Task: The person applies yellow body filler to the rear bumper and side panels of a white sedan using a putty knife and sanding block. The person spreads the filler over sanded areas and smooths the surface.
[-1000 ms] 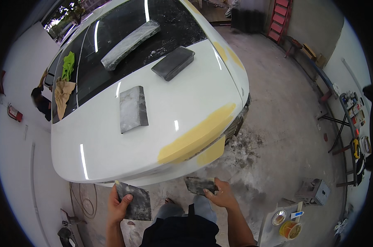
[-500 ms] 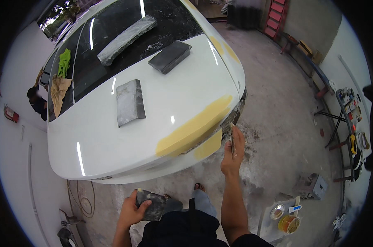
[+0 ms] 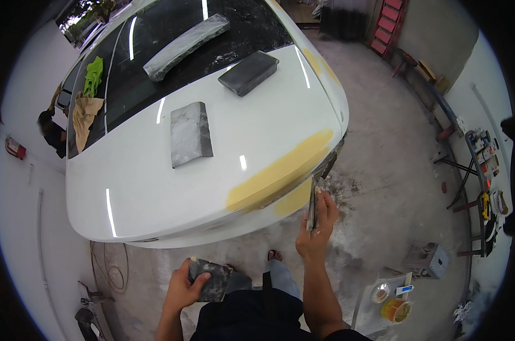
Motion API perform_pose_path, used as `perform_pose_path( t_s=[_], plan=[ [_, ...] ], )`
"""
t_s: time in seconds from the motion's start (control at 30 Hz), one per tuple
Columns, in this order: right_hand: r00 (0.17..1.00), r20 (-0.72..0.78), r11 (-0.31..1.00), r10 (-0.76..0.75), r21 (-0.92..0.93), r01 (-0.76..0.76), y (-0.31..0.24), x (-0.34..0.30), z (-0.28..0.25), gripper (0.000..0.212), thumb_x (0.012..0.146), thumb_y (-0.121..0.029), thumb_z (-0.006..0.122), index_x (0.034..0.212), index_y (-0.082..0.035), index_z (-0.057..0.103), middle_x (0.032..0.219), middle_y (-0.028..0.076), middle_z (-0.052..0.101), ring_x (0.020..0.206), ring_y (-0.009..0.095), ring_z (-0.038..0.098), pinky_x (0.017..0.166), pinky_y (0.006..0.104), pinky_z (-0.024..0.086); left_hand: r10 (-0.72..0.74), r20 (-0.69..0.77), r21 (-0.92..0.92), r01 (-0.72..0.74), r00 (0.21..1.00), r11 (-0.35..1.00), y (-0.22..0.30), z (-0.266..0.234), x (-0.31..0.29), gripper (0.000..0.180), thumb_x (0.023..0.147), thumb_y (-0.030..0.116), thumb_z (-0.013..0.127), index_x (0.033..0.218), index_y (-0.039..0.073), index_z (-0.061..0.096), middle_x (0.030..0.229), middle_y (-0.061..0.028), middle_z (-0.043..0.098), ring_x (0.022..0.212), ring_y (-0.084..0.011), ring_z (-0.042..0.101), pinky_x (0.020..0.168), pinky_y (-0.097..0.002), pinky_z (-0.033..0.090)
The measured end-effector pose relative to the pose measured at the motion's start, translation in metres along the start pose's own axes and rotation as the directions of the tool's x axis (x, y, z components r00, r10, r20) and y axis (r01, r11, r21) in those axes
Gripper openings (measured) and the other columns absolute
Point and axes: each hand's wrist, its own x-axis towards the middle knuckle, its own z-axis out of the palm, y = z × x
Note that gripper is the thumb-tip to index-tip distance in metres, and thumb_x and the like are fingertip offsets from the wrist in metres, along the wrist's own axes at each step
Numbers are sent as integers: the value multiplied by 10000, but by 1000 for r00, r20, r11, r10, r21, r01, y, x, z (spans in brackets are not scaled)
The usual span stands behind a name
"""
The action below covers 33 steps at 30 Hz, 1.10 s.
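My left hand (image 3: 182, 284) grips a dark, smeared flat plate (image 3: 214, 282) low in front of my body, thumb on top; a dab of pale yellow filler sits at its upper corner. My right hand (image 3: 319, 224) is closed on a thin spreader (image 3: 312, 209), seen nearly edge-on, with pale smears on the fingers. It is close to the right rear corner of a white car (image 3: 138, 187). Yellow filler (image 3: 280, 170) covers a long band along the trunk edge, and another yellow patch (image 3: 294, 200) lies lower, beside the spreader. Whether the spreader touches the car I cannot tell.
Two sanding blocks (image 3: 190, 135) (image 3: 249, 74) rest on the trunk, and a long curved one (image 3: 186, 46) on the rear window. Cloths (image 3: 87, 116) hang at the left. A person (image 3: 52, 133) stands beyond. A tub (image 3: 396, 310) stands on a low surface, near a cluttered rack (image 3: 485, 165).
My right hand and its spreader have moved a little down and left, and the spreader now stands more upright. The left hand stays nearly in place; the view has shifted slightly.
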Motion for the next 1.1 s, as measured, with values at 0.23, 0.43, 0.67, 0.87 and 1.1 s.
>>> perform_pose_path(
  t_s=[0.23, 0.43, 0.67, 0.87, 1.1],
  plan=[
    [996, -6, 989, 94, -111, -94, -19, -6, 15, 736, 722, -42, 525, 1456, -7, 511, 1433, 238, 450, 1238, 417, 388, 1109, 502, 295, 77, 14, -28, -77, 997, 997, -8, 1, 6, 306, 912, 195, 751, 1093, -14, 622, 855, -169, 742, 781, -247, 736, 728, -338, 548],
    [1000, -25, 997, 4, -83, -6, -35, -28, 45, 567, 925, -104, 600, 1472, 2, 495, 1447, 246, 418, 1291, 401, 361, 1115, 491, 296, 84, 93, -45, -80, 992, 996, -17, -14, 9, 364, 910, 184, 755, 1172, -22, 610, 923, -152, 746, 858, -223, 721, 802, -342, 542],
    [992, 122, 998, 9, -61, -1, -70, -77, 54, 672, 788, -69, 568, 1456, -12, 518, 1445, 252, 404, 1231, 414, 400, 1101, 508, 319, 116, 138, -9, -116, 984, 993, -24, -39, 18, 387, 897, 176, 760, 1196, -19, 610, 977, -154, 743, 928, -206, 705, 861, -339, 527],
    [996, 87, 989, 7, 144, -19, -101, -151, 23, 585, 821, -142, 744, 1366, -18, 570, 1382, 225, 476, 1193, 359, 538, 1034, 460, 459, 181, 328, -314, -73, 927, 947, -57, -56, 32, 403, 907, 215, 770, 1203, 8, 588, 990, -70, 712, 954, -152, 653, 892, -320, 510],
    [581, 256, 243, 773, 726, -643, -116, -194, -22, 416, 941, -321, 745, 1193, -34, 581, 1050, 95, 702, 964, 210, 681, 867, 367, 556, 504, 658, -572, -63, 560, 818, -38, 6, 43, 486, 929, 248, 776, 1254, 11, 503, 1121, -90, 639, 1050, -157, 605, 927, -339, 495]
  ],
)
